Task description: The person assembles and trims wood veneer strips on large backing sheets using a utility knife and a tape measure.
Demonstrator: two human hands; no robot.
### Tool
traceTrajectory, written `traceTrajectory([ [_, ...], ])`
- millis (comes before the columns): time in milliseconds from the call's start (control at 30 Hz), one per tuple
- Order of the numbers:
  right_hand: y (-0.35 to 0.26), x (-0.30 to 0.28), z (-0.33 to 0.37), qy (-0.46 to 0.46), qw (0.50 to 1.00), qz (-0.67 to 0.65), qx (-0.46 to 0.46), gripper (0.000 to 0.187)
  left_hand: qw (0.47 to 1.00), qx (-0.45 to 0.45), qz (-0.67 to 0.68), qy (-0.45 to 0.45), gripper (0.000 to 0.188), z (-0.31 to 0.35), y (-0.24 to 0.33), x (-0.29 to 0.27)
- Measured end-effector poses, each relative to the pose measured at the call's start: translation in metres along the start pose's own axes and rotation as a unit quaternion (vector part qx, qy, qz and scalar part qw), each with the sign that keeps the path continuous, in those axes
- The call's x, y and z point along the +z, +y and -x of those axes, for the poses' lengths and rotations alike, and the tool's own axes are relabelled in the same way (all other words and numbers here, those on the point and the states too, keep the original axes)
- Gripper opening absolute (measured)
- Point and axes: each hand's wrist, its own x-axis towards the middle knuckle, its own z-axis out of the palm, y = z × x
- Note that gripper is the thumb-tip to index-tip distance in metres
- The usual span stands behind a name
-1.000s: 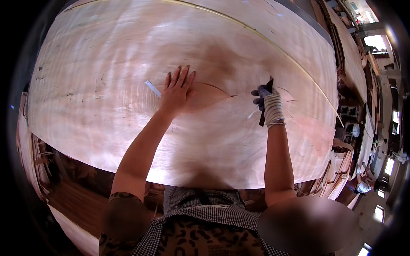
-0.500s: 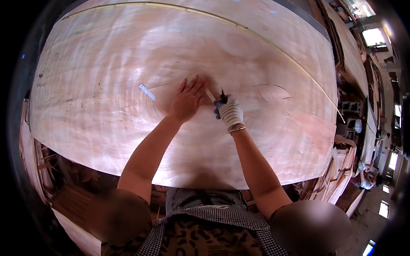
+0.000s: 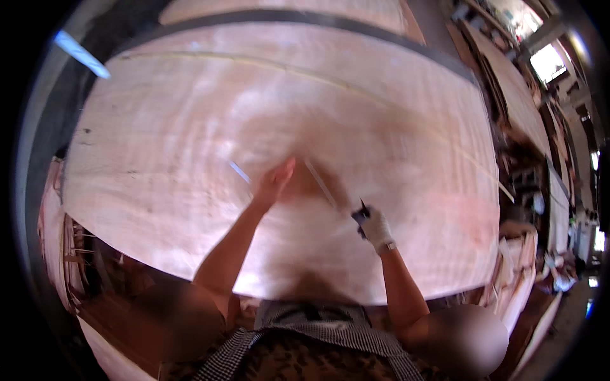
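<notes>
Workshop scraps edge the wood sheet, where a left strip and a right strip already show; what remains is unclear. Left hand: too blurred to tell its spread; gloved right hand grips a dark tool.

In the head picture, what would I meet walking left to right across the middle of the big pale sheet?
Short bluish-white strip, bare left hand, longer thin pale strip, gloved right hand.

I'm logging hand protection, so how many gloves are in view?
1: a pale glove on the right hand. The left hand is bare. Blur or shadow could hide others.
</notes>
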Motion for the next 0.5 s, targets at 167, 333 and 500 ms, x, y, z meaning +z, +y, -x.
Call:
traceTrajectory([
  [167,-0.095,-0.01,0.016,-0.014,0.979,-0.148,-0.14,0.018,0.963,0.04,0.08,0.254,0.056,0.01,0.139,-0.155],
  [333,-0.234,0.007,0.042,-0.035,0.887,-0.177,-0.425,0.019,0.949,0.305,-0.003,0.078,0.045,0.025,0.344,-0.137],
  [500,-0.372,0.042,0.155,-0.054,0.742,-0.216,-0.633,0.026,0.962,0.273,0.032,0.009,0.028,0.08,0.341,-0.112],
])
